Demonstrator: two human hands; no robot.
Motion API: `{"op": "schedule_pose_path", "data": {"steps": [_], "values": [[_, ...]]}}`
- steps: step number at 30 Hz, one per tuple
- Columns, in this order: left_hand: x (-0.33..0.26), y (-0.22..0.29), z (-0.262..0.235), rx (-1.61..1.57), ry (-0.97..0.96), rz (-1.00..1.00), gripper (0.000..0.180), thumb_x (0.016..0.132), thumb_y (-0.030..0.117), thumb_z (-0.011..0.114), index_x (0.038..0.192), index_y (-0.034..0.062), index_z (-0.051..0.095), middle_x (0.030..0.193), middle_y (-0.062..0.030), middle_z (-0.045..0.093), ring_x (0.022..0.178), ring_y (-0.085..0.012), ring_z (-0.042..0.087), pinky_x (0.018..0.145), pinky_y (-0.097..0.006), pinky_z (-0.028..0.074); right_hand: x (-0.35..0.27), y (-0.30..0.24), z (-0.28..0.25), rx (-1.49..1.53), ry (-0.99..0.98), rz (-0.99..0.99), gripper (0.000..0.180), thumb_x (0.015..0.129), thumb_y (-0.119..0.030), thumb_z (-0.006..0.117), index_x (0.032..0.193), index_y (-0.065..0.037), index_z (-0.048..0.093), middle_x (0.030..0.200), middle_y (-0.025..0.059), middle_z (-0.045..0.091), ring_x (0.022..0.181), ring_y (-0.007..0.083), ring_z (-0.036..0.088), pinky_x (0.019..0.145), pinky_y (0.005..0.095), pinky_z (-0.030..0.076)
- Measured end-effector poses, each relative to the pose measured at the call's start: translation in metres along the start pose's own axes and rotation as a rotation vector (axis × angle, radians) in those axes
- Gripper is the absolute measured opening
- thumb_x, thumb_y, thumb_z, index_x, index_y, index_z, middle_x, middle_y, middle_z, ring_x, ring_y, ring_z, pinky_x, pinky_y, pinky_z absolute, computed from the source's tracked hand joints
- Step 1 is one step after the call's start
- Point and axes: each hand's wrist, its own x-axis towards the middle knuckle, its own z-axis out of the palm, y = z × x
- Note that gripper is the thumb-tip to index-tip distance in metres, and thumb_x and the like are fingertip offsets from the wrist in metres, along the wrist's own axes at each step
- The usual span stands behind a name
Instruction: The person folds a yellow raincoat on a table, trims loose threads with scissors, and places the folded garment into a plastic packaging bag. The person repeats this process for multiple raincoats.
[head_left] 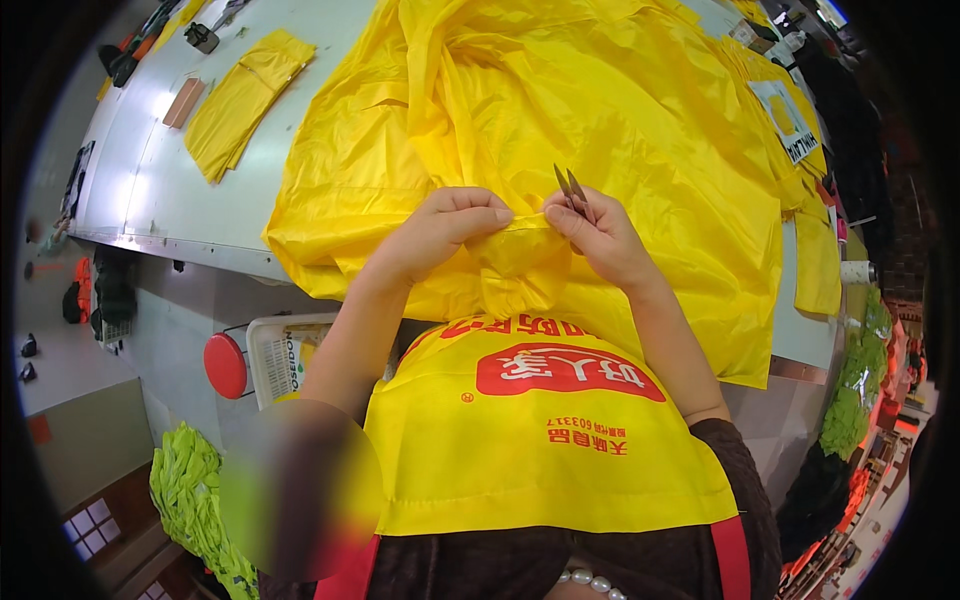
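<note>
Over the near edge of a pale worktable (pixel 235 215) spreads a large yellow fabric (pixel 640 150), heaped in loose folds and hanging toward the person's body. At its near part, in front of the person's apron (pixel 540 490), both hands meet it just beside each other. The left hand (pixel 450 228) has its fingers curled in, thumb and forefinger pinching a fold of the fabric. The right hand (pixel 597 238) is also curled, gripping small dark snips (pixel 579 192) whose two blades point away from the person, slightly apart; its thumb tip presses at the cloth's edge. Left on the table lie folded yellow pieces (pixel 250 105) beside a brown block (pixel 184 103). Below stand a red stool (pixel 228 366) and a white basket (pixel 258 345).
</note>
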Motion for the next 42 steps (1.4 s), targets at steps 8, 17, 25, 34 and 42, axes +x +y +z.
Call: {"op": "schedule_pose_path", "data": {"steps": [8,17,25,34,42], "values": [[-0.005,-0.011,0.016,-0.313,0.198,-0.017,0.015,0.082,0.018,0.061,0.083,0.0036,0.065,0.069,0.0032,0.056,0.060,-0.0046,0.047,0.056,-0.019,0.036,-0.015,-0.022,0.024,-0.403,0.178,-0.249,0.030,0.069,-0.011,0.076,0.095,-0.003,0.063,0.089,0.0089,0.060,0.075,0.0183,0.059,0.063,0.0265,0.047],[-0.005,-0.012,0.036,-0.144,0.362,0.058,0.017,0.081,0.019,0.062,0.072,0.0046,0.062,0.066,0.0034,0.053,0.062,-0.0060,0.046,0.057,-0.022,0.036,-0.014,0.003,0.036,-0.418,0.290,-0.267,0.029,0.067,-0.013,0.076,0.091,-0.004,0.064,0.081,0.0109,0.061,0.071,0.0245,0.061,0.062,0.0312,0.050],[0.005,-0.014,0.050,-0.177,0.379,0.101,0.010,0.082,0.012,0.060,0.076,0.0044,0.060,0.067,0.0026,0.052,0.059,-0.0045,0.043,0.054,-0.019,0.033,-0.012,-0.005,0.018,-0.226,0.292,-0.064,0.018,0.076,-0.014,0.069,0.088,-0.002,0.063,0.072,0.0101,0.058,0.062,0.0205,0.057,0.056,0.0304,0.046],[0.016,-0.028,0.059,-0.317,0.452,0.252,0.013,0.085,0.013,0.059,0.082,0.0006,0.062,0.071,-0.0001,0.058,0.064,-0.0058,0.049,0.059,-0.019,0.038,-0.012,-0.005,0.024,-0.767,0.416,-0.379,0.010,0.072,-0.005,0.064,0.081,-0.005,0.061,0.074,0.0093,0.059,0.064,0.0256,0.058,0.055,0.0299,0.047],[0.024,-0.017,0.043,0.273,0.378,0.256,0.020,0.083,0.015,0.055,0.081,-0.0028,0.064,0.070,0.0012,0.059,0.064,-0.0069,0.051,0.058,-0.022,0.040,-0.012,-0.001,0.017,-0.579,0.304,-0.301,0.009,0.071,-0.005,0.059,0.080,-0.004,0.058,0.073,0.0102,0.058,0.063,0.0219,0.058,0.056,0.0321,0.048]]}}
